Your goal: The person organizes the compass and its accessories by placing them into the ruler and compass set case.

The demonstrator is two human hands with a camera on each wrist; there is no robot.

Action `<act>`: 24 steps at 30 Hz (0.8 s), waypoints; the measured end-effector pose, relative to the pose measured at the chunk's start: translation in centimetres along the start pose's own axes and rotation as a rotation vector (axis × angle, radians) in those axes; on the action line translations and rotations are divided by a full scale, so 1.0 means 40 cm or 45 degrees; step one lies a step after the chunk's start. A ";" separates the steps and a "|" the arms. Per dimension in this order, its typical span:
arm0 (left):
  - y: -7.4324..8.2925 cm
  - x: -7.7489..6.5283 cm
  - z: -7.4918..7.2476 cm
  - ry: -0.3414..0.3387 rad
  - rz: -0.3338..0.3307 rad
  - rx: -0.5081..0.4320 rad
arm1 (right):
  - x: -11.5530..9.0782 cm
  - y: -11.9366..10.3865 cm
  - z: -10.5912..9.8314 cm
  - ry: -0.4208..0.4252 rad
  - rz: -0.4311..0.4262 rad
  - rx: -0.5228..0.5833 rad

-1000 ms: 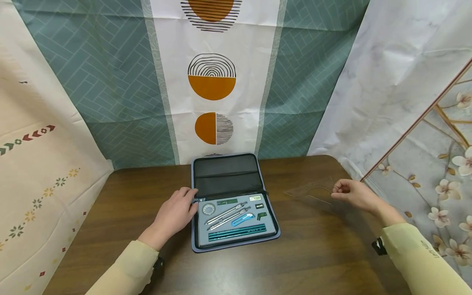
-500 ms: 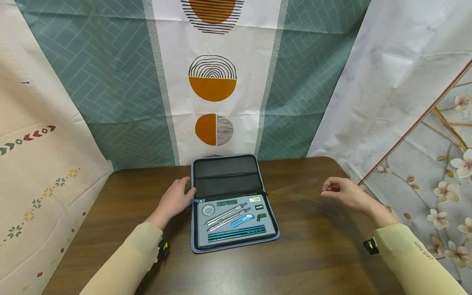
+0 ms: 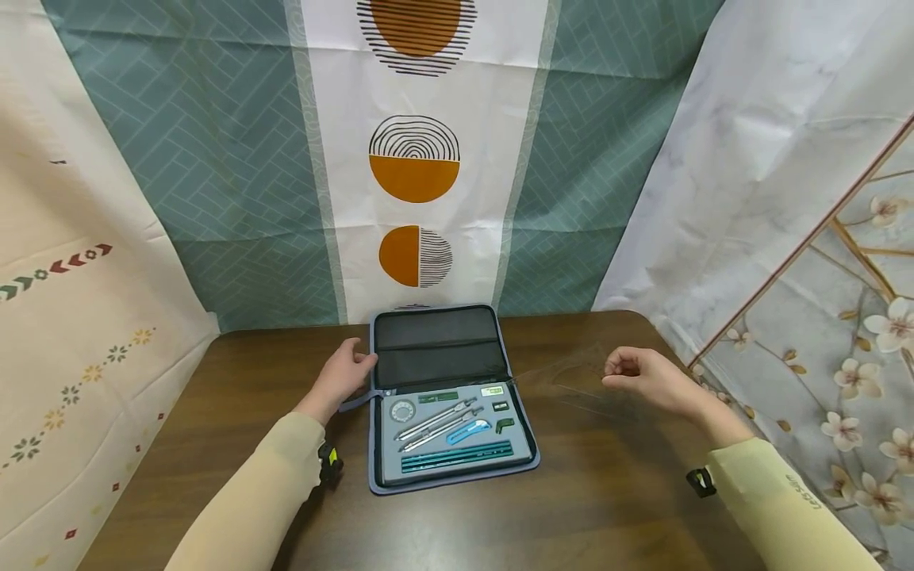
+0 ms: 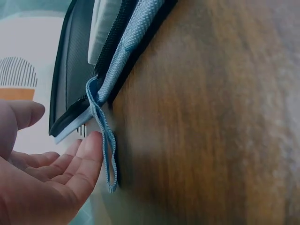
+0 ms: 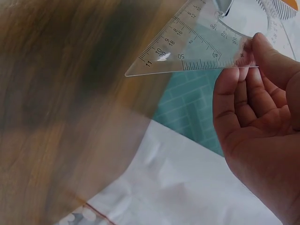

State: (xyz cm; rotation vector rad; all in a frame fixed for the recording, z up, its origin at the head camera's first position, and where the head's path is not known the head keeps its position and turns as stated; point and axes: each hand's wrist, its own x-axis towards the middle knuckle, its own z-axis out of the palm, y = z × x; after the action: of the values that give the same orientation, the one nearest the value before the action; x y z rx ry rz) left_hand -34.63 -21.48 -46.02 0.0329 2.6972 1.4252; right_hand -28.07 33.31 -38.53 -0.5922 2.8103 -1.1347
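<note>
My right hand pinches a clear triangular set square between thumb and fingers, above the table right of the case. Printed scales and a curved cutout show on it in the right wrist view; in the head view it is nearly invisible. An open zip case lies mid-table, its dark lid folded back. By its left edge is my left hand, fingers spread and thumb apart, holding nothing. The blue strap loop at the case's hinge stands right at its fingertips in the left wrist view.
The case's grey insert holds silver compasses, a light blue cutter, teal pencils, a round dial, a white eraser and small green pieces. Behind the brown table hang patterned cloths.
My right hand has moved left toward the case with the set square. My left hand has come off the case's left edge, and the strap loop now shows beside it.
</note>
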 end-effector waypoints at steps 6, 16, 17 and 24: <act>-0.007 0.024 0.012 -0.007 -0.032 -0.044 | 0.007 -0.012 0.012 0.006 -0.024 0.003; -0.003 0.038 0.014 -0.005 -0.040 -0.055 | 0.020 -0.043 0.033 0.002 -0.055 0.005; -0.004 0.039 0.014 -0.006 -0.033 -0.050 | 0.022 -0.044 0.034 0.001 -0.056 0.007; -0.015 0.054 0.019 0.005 -0.015 -0.034 | 0.033 -0.054 0.044 -0.014 -0.072 0.001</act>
State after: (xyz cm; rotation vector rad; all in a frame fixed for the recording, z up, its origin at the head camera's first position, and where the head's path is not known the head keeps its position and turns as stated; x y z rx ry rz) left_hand -36.69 -21.04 -47.10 0.0122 2.6765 1.4587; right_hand -28.23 30.24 -38.23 -0.6805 2.8003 -1.1384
